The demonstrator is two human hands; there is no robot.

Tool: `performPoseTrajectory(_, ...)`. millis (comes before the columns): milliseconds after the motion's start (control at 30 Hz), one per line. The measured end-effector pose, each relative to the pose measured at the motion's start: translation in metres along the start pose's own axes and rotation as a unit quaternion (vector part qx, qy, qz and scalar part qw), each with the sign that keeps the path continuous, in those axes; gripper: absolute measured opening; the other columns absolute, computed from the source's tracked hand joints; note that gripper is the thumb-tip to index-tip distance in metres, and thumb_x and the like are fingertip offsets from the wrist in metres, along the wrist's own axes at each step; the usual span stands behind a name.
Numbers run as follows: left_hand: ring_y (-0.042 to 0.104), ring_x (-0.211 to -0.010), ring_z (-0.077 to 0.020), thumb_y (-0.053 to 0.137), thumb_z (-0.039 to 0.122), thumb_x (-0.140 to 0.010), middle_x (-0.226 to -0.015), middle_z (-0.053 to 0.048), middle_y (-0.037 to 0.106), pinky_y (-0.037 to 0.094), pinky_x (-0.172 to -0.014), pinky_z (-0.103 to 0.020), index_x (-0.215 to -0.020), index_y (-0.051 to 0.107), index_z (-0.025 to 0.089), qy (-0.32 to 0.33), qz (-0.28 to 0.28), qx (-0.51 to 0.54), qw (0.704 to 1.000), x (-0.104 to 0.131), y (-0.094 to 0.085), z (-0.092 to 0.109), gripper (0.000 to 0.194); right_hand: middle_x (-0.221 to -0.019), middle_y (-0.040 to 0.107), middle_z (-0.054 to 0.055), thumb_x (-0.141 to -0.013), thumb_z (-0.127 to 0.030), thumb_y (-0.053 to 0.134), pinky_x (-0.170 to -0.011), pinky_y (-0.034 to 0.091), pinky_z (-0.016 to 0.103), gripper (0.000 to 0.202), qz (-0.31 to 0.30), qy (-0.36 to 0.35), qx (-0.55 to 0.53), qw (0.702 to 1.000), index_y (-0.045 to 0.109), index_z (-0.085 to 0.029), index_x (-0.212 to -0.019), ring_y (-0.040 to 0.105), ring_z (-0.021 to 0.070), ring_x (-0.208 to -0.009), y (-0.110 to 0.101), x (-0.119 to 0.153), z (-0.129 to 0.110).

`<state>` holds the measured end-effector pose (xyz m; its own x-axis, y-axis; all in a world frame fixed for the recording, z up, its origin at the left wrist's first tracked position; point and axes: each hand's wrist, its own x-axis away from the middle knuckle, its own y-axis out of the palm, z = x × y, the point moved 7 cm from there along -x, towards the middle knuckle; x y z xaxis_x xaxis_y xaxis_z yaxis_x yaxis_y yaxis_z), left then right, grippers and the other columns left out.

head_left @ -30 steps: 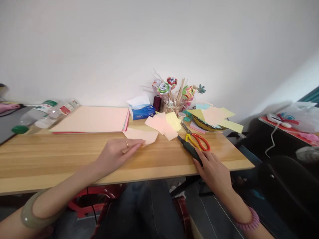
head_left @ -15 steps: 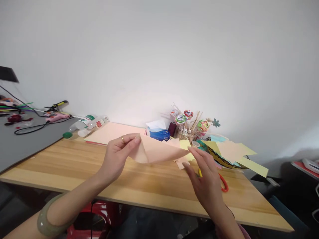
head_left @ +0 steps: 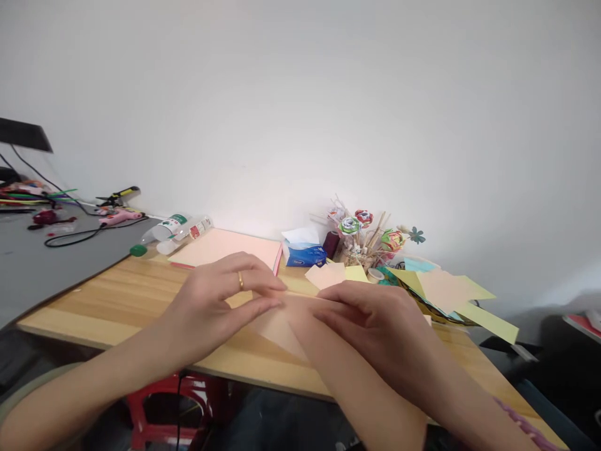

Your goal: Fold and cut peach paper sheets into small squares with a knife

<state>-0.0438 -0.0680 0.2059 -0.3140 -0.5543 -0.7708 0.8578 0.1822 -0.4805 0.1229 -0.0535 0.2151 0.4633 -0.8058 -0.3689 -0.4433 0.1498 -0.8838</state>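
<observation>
**Peach paper (head_left: 300,324) held up over a wooden bench (head_left: 113,294)**

The bench, light brown with striped grain, crosses the lower half of the frame below a plain pale wall (head_left: 263,106). A grey surface (head_left: 28,269) adjoins it at left, and a red stool (head_left: 136,410) shows at lower left. Two plastic bottles (head_left: 171,227) (one with a green cap) lie left of centre; a blue tissue pack (head_left: 305,255) sits near the middle, beside paper flowers (head_left: 350,225).

The peach paper is at lower centre, smooth, matte and bent, its near part slightly blurred. The left hand (head_left: 220,300) pinches its upper edge between thumb and fingers; the right hand (head_left: 380,319) pinches it just beside.
</observation>
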Motion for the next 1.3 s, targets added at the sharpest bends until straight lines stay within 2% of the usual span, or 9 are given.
performPoseTrajectory(100,0.059,-0.074,-0.0106,0.068,0.018,-0.079,-0.082,0.001,0.064,0.047,-0.068,-0.020,-0.092,0.068,0.021,-0.041,-0.037,0.028,0.998,-0.004,0.010,-0.003,0.013,-0.053,0.054,-0.004,-0.083,-0.024,0.057,-0.046,0.031,0.023,0.027,-0.031,0.021,0.004,0.999,0.056,-0.022,-0.056,0.048,0.0107,-0.051,-0.004,0.003,-0.001)
performPoseTrajectory(200,0.059,-0.067,-0.0082,0.069,0.019,-0.076,-0.073,0.005,0.065,0.046,-0.062,-0.015,-0.080,0.070,0.024,-0.135,-0.065,0.067,0.986,-0.001,0.020,-0.011,0.007,-0.058,0.060,-0.005,-0.081,-0.024,0.059,-0.047,0.033,0.023,0.018,-0.042,0.017,-0.009,0.999,0.062,-0.023,-0.064,0.053,0.0116,-0.055,-0.002,0.007,0.000)
performPoseTrajectory(300,0.060,-0.064,-0.0079,0.071,0.022,-0.073,-0.069,0.007,0.067,0.046,-0.059,-0.014,-0.074,0.071,0.026,-0.221,-0.088,0.097,0.966,0.005,0.029,-0.016,0.005,-0.067,0.065,-0.006,-0.081,-0.024,0.061,-0.052,0.037,0.022,0.005,-0.018,-0.013,-0.056,0.998,0.065,-0.025,-0.077,0.056,0.0107,-0.060,0.003,0.010,-0.002)
performPoseTrajectory(400,0.062,-0.066,-0.0094,0.070,0.025,-0.073,-0.071,0.007,0.069,0.047,-0.059,-0.015,-0.073,0.072,0.026,-0.266,-0.109,0.107,0.952,0.011,0.037,-0.018,0.003,-0.067,0.065,-0.007,-0.082,-0.024,0.061,-0.052,0.038,0.021,0.007,-0.001,-0.021,-0.094,0.995,0.063,-0.024,-0.076,0.056,0.0091,-0.059,0.011,0.012,-0.002)
performPoseTrajectory(533,0.061,-0.064,-0.0110,0.071,0.033,-0.071,-0.069,0.005,0.068,0.045,-0.054,-0.017,-0.072,0.071,0.025,-0.288,-0.124,0.084,0.946,0.016,0.042,-0.023,0.008,-0.068,0.066,-0.005,-0.083,-0.021,0.061,-0.053,0.039,0.019,0.011,0.005,-0.020,-0.112,0.993,0.063,-0.022,-0.072,0.058,0.0093,-0.062,0.019,0.016,0.002)
performPoseTrajectory(633,0.060,-0.062,-0.0114,0.070,0.035,-0.070,-0.067,0.004,0.068,0.042,-0.052,-0.018,-0.070,0.072,0.025,-0.301,-0.139,0.070,0.941,0.019,0.045,-0.027,0.011,-0.070,0.067,-0.004,-0.083,-0.022,0.062,-0.050,0.039,0.019,0.010,0.030,-0.040,-0.092,0.995,0.063,-0.022,-0.073,0.058,0.0094,-0.060,0.020,0.021,0.004)
performPoseTrajectory(933,0.060,-0.065,-0.0159,0.067,0.047,-0.069,-0.068,0.000,0.069,0.041,-0.054,-0.022,-0.069,0.071,0.022,-0.363,-0.181,0.053,0.913,0.033,0.051,-0.034,0.025,-0.068,0.066,-0.003,-0.085,-0.022,0.060,-0.052,0.039,0.018,0.011,0.045,-0.076,-0.083,0.993,0.065,-0.019,-0.075,0.057,0.0090,-0.060,0.022,0.034,0.004)
performPoseTrajectory(1300,0.052,-0.055,-0.0124,0.068,0.044,-0.069,-0.058,0.001,0.064,0.035,-0.047,-0.021,-0.062,0.069,0.019,-0.381,-0.192,0.058,0.902,0.034,0.052,-0.031,0.025,-0.067,0.061,-0.003,-0.089,-0.020,0.053,-0.055,0.038,0.018,0.016,0.025,-0.080,-0.102,0.991,0.060,-0.019,-0.074,0.056,0.0085,-0.063,0.026,0.038,-0.001)
